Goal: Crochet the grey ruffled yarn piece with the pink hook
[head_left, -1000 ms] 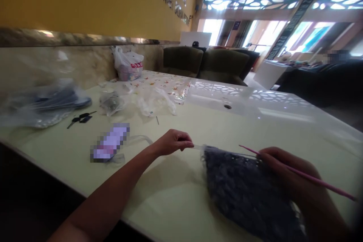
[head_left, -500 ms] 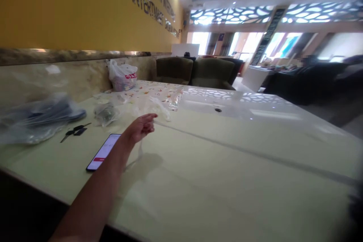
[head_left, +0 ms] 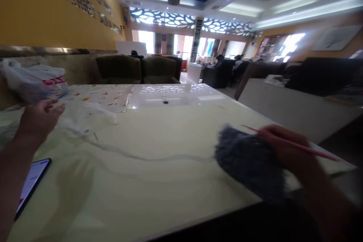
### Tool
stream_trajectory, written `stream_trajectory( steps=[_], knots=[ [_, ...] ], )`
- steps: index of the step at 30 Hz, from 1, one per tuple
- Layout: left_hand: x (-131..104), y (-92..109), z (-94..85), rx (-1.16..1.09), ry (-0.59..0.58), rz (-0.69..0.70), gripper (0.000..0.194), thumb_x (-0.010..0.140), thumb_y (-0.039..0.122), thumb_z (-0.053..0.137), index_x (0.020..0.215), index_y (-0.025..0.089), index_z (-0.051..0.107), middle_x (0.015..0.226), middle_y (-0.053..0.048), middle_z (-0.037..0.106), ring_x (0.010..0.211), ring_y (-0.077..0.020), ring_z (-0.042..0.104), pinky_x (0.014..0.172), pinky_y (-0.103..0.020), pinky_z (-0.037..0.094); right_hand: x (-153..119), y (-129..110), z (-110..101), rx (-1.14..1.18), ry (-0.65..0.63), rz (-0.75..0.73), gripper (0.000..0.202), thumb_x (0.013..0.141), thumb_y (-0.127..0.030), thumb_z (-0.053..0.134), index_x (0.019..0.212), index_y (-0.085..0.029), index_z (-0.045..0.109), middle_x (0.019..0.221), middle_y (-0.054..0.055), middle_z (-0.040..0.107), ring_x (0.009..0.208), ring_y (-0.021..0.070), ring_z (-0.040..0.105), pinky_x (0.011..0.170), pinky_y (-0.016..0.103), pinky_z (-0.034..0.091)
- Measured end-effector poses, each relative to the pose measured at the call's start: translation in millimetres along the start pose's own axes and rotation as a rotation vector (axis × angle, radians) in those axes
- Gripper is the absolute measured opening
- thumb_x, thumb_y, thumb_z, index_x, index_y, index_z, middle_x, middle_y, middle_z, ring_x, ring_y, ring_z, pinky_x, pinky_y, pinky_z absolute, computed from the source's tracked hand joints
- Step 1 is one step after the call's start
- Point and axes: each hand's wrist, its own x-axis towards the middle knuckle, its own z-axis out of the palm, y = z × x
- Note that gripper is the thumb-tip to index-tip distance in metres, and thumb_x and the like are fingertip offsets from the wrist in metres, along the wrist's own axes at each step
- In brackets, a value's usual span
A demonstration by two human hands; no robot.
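At the right, my right hand (head_left: 286, 145) is closed around a pink crochet hook (head_left: 314, 151) and a dark grey-blue crocheted piece (head_left: 246, 162), which hangs over the table's near edge. A strand of grey yarn (head_left: 159, 159) runs slack from this piece leftward across the tabletop to a clear plastic bag (head_left: 90, 117). On the left, my left hand (head_left: 41, 119) hovers just left of that clear bag, its fingers loosely bent and apart. Nothing shows between them. Motion blurs the crocheted piece, so its stitches are hard to make out.
A phone (head_left: 34, 183) lies beneath my left forearm. A white shopping bag (head_left: 36, 81) stands by the wall, near a patterned sheet (head_left: 96, 96). Dark armchairs (head_left: 159, 69) line the far side of the pale table (head_left: 159, 200). People sit farther back.
My view has swung right, bringing my right hand, the hook and the crocheted piece into sight. The yarn was a straight line from my left hand; now it curves slack, away from those fingers.
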Motion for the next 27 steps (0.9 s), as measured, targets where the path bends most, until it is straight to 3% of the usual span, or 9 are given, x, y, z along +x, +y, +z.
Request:
stream_trajectory(
  steps=[2,4,7,11,13,16,22,24,27],
  knots=[
    [-22.1,3.3,27.7,0.081,-0.017,0.059,0.018,0.089,0.019,0.061,0.103,0.029,0.068,0.061,0.012,0.062,0.092,-0.0162,0.066,0.062,-0.026,0.038,6.6,-17.1,35.2,0.098,-0.17,-0.045,0.029,0.087,-0.04,0.064,0.07,-0.017,0.064,0.061,0.0,0.057,0.055,0.0106,0.05,0.049,0.022,0.037],
    [-53.9,11.2,57.3,0.07,-0.15,0.035,0.028,0.084,0.03,0.068,0.112,0.027,0.068,0.094,0.01,0.071,0.109,-0.0222,0.061,0.078,-0.029,0.049,8.2,-42.0,76.0,0.269,-0.3,-0.143,0.03,0.087,-0.04,0.06,0.07,-0.017,0.062,0.06,-0.001,0.053,0.055,0.0108,0.046,0.049,0.023,0.034],
    [-108.0,26.9,94.7,-0.072,-0.425,-0.058,0.041,0.086,0.041,0.063,0.122,0.022,0.064,0.133,-0.006,0.061,0.114,-0.028,0.059,0.083,-0.04,0.057,1.4,-79.1,128.5,0.418,-0.451,-0.258,0.027,0.091,-0.037,0.056,0.073,-0.017,0.06,0.063,-0.002,0.052,0.058,0.0102,0.044,0.051,0.022,0.034],
    [-156.2,37.1,119.1,-0.248,-0.656,-0.098,0.044,0.092,0.037,0.058,0.136,0.032,0.055,0.152,-0.006,0.038,0.131,-0.0305,0.046,0.085,-0.038,0.058,-8.8,-106.9,171.4,0.503,-0.556,-0.361,0.027,0.093,-0.036,0.054,0.076,-0.016,0.058,0.065,-0.002,0.053,0.059,0.0097,0.043,0.053,0.021,0.034],
    [-164.2,36.0,123.0,-0.459,-0.641,-0.187,0.044,0.093,0.033,0.055,0.137,0.034,0.053,0.153,-0.004,0.036,0.129,-0.0294,0.045,0.084,-0.037,0.058,-11.6,-113.3,185.2,0.537,-0.579,-0.363,0.028,0.093,-0.037,0.054,0.075,-0.016,0.058,0.063,-0.002,0.052,0.057,0.0095,0.042,0.052,0.021,0.034],
    [-163.6,31.4,126.6,-0.761,-0.505,-0.344,0.043,0.092,0.026,0.052,0.135,0.031,0.055,0.148,-0.006,0.038,0.123,-0.0264,0.049,0.087,-0.038,0.057,-15.0,-118.4,200.4,0.577,-0.552,-0.324,0.029,0.093,-0.038,0.054,0.074,-0.016,0.058,0.063,-0.002,0.052,0.058,0.0099,0.043,0.053,0.021,0.034],
    [-152.1,26.5,131.1,-0.995,-0.274,-0.539,0.037,0.088,0.02,0.053,0.124,0.023,0.062,0.135,-0.009,0.05,0.113,-0.0217,0.057,0.082,-0.03,0.057,-21.2,-115.0,216.5,0.646,-0.472,-0.206,0.027,0.09,-0.036,0.056,0.071,-0.016,0.057,0.063,-0.002,0.05,0.06,0.0104,0.042,0.054,0.022,0.033],
    [-146.5,23.1,131.5,-1.034,-0.176,-0.499,0.032,0.087,0.02,0.051,0.116,0.021,0.063,0.13,-0.01,0.055,0.116,-0.0224,0.057,0.091,-0.035,0.054,-22.9,-110.6,219.4,0.678,-0.466,-0.16,0.027,0.089,-0.036,0.056,0.07,-0.017,0.057,0.063,-0.003,0.048,0.06,0.0105,0.041,0.054,0.022,0.032],
    [-137.8,12.7,131.7,-0.766,-0.193,-0.14,0.025,0.089,0.023,0.049,0.11,0.024,0.063,0.126,-0.007,0.059,0.13,-0.0245,0.049,0.112,-0.046,0.036,-26.0,-103.1,223.3,0.72,-0.497,-0.094,0.029,0.089,-0.04,0.057,0.07,-0.017,0.056,0.063,-0.003,0.046,0.06,0.0108,0.039,0.055,0.022,0.031]
  ],
)
